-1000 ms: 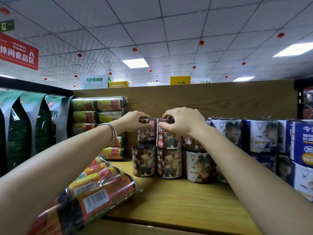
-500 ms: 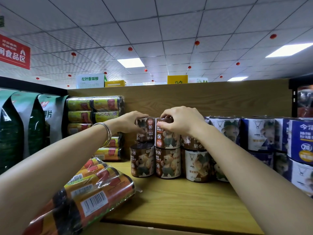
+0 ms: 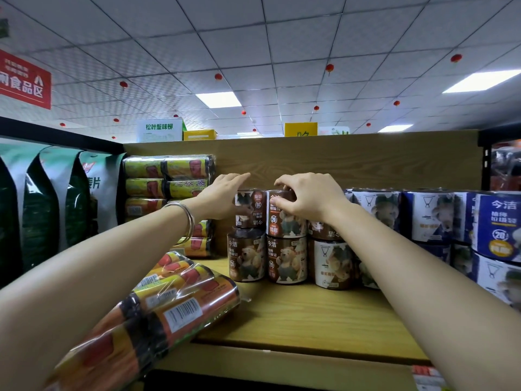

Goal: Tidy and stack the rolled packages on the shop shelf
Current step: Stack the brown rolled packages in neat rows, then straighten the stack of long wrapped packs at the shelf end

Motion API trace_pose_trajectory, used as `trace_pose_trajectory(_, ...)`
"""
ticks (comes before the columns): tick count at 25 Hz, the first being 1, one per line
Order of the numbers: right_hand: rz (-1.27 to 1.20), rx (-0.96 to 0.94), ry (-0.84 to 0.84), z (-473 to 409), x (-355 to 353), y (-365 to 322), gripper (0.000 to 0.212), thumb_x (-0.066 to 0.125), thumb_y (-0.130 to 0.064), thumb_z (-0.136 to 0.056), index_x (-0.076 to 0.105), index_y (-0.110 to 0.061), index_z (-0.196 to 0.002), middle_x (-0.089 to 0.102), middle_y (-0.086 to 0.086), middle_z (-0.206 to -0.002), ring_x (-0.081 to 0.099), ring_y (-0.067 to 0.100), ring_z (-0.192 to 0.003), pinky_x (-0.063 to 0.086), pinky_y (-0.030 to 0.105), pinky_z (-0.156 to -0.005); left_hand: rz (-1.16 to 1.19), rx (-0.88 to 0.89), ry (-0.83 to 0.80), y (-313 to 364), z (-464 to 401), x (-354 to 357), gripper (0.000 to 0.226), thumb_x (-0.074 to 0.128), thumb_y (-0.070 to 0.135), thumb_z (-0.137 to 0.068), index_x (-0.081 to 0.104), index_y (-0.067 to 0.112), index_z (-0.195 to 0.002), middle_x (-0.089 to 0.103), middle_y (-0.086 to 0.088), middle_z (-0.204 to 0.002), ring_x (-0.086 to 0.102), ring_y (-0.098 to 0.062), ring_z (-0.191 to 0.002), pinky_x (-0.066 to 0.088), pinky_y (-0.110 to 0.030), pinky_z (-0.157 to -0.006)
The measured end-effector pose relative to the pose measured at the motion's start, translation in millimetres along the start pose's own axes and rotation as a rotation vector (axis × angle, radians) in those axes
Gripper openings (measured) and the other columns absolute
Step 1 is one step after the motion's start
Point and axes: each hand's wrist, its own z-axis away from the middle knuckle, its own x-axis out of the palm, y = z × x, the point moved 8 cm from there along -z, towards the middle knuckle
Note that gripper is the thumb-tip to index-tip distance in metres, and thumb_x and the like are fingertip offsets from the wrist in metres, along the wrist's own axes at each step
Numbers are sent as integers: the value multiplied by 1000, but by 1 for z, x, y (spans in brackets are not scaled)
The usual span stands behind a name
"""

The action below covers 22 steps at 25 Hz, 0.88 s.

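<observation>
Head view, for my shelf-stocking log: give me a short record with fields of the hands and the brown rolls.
left hand: left hand open, against the upside-down brown bear-label roll
right hand: right hand fingers curled over the upright brown bear-label roll
stack: both top rolls sit on bottom brown rolls
surface: wooden shelf board

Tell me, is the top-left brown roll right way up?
Upside down: the top-left brown roll shows inverted print, unlike the roll below.

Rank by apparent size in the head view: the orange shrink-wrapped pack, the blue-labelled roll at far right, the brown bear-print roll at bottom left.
1. Orange shrink-wrapped pack, though it is nearest the camera.
2. Blue-labelled roll.
3. Brown bear-print roll.
</observation>
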Motion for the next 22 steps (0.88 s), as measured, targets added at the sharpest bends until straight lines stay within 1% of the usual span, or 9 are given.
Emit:
trace_pose_trajectory(1,38,-25,16,1,-2,-3,52,43,-57,-88,52,-25,-128,68,0,-113,61,21,-104,47,34,-78,-20,2,14,1,7,-4,98,69,50,-79,13,17,-152,26,-11,-155,21,-31,-142,27,-47,-113)
trace_pose_trajectory(3,82,-97,94,6,-10,-13,55,46,-55,-88,53,-18,-129,66,5,-117,59,24,-109,46,37,-86,-99,23,43,6,22,-15,97,65,52,-80,10,16,-152,24,-12,-156,19,-33,-141,29,-49,-113)
trace_pose_trajectory(6,-6,-143,229,24,-25,-28,53,51,-48,-84,58,-12,-123,63,11,-122,55,28,-117,43,42,-96,-166,51,65,15,50,-33,93,62,52,-82,10,19,-152,22,-11,-155,20,-32,-140,30,-48,-112)
trace_pose_trajectory(8,-33,-151,255,38,-26,-41,52,52,-45,-83,58,-12,-123,58,14,-129,52,30,-122,41,45,-100,-221,68,49,23,71,-43,87,60,53,-83,14,24,-151,23,-8,-155,22,-29,-139,29,-46,-111)
trace_pose_trajectory(10,-72,-166,255,51,-23,-57,54,49,-46,-83,55,-13,-125,53,15,-135,49,31,-124,40,45,-101,-265,84,16,32,92,-47,78,57,55,-85,25,23,-148,24,-7,-153,24,-28,-138,29,-44,-111)
trace_pose_trajectory(13,-171,-196,186,69,-18,-91,58,46,-47,-82,53,-14,-128,49,13,-139,47,30,-127,39,45,-103,-302,60,-48,42,126,-50,68,55,56,-86,40,17,-140,25,-7,-152,23,-28,-139,30,-42,-111)
trace_pose_trajectory(17,-281,-229,80,91,-9,-130,58,51,-43,-84,51,-10,-132,40,10,-147,40,26,-133,36,45,-106,-339,2,-180,48,175,-48,53,54,48,-88,48,18,-132,30,-7,-149,28,-28,-136,35,-45,-108)
trace_pose_trajectory(19,-342,-235,-9,99,0,-145,60,51,-44,-87,43,-11,-138,34,5,-151,33,22,-137,32,42,-110,-341,-52,-238,49,201,-45,51,49,50,-89,50,20,-130,38,-7,-144,34,-28,-131,38,-44,-104)
trace_pose_trajectory(22,-402,-258,-207,110,21,-171,64,48,-47,-89,34,-17,-144,30,1,-154,26,17,-141,26,40,-114,-298,-151,-229,47,236,-51,52,40,60,-90,54,26,-126,49,-3,-136,41,-24,-125,41,-43,-100)
